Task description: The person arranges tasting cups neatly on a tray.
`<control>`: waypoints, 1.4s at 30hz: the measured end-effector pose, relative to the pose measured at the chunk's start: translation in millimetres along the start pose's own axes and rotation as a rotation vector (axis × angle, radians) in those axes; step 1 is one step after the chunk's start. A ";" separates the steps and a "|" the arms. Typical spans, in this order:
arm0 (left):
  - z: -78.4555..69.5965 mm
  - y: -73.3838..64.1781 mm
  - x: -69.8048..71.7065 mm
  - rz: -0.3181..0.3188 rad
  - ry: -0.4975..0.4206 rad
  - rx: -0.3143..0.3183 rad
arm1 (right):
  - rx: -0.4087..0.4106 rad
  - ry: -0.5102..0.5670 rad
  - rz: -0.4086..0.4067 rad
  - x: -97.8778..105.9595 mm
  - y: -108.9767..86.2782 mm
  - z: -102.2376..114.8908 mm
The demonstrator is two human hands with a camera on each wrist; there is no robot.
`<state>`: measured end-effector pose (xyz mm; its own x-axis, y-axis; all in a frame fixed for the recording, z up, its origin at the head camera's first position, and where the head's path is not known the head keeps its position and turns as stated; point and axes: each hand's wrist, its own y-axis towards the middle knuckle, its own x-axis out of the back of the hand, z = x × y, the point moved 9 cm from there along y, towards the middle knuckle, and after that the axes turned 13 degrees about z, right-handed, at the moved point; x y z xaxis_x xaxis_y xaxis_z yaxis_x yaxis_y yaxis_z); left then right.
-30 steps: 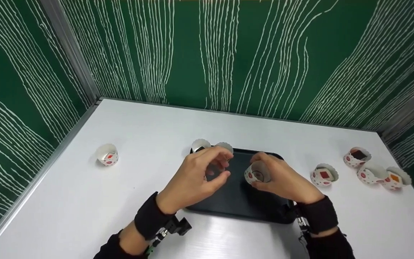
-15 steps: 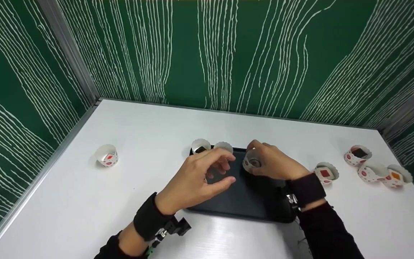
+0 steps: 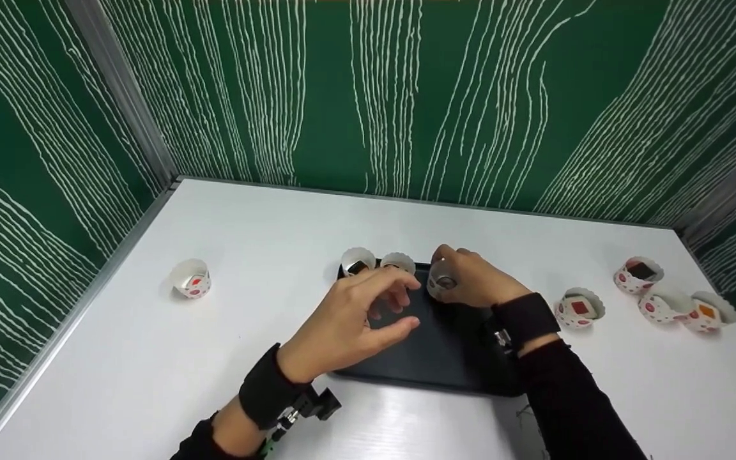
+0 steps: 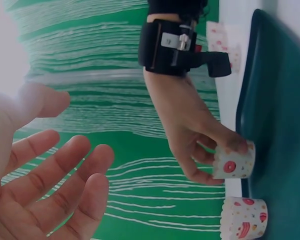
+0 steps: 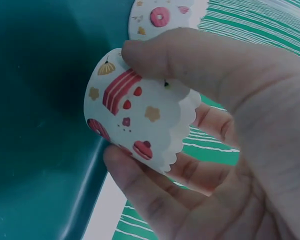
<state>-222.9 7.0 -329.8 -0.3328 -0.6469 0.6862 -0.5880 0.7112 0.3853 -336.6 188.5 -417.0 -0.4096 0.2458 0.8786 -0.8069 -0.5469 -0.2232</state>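
Observation:
My right hand grips a white paper baking cup between thumb and fingers, at the back edge of the black tray. Cake and doughnut prints cover that cup's side in the right wrist view. Two similar cups stand along the tray's back left, one with a dark square inside and another partly behind my left hand. Over the tray's left half hovers my left hand, fingers loosely bent and thumb apart, holding nothing. Its spread fingers show in the left wrist view.
One cup with a small red piece stands far left on the white table. On the right are several more cups: one with a red square, one with a dark piece, one with an orange square. Green walls enclose the table.
My right hand has carried the paper cup away from me and slightly left, to the tray's back edge beside the other two cups. The left hand has hardly moved.

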 end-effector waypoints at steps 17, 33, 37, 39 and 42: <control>2.3 2.5 -3.0 0.009 -0.005 -0.015 | -0.042 -0.007 -0.029 -3.6 2.2 -5.5; 1.3 4.1 -6.4 0.023 0.008 -0.023 | -0.024 0.017 -0.158 -0.8 -21.6 -3.3; 3.0 4.4 -8.9 0.044 0.010 -0.009 | -0.048 0.040 -0.191 -3.8 -32.8 -3.0; 4.5 4.0 -10.5 0.057 0.012 0.001 | -0.060 0.053 -0.205 -4.4 -39.3 -2.3; 6.5 2.4 -11.9 0.073 0.010 0.019 | -0.064 0.071 -0.224 -3.5 -49.9 1.0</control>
<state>-225.2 14.6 -341.0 -0.3681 -0.5910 0.7178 -0.5762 0.7509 0.3227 -294.5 214.2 -408.5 -0.2441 0.4122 0.8778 -0.9055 -0.4209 -0.0541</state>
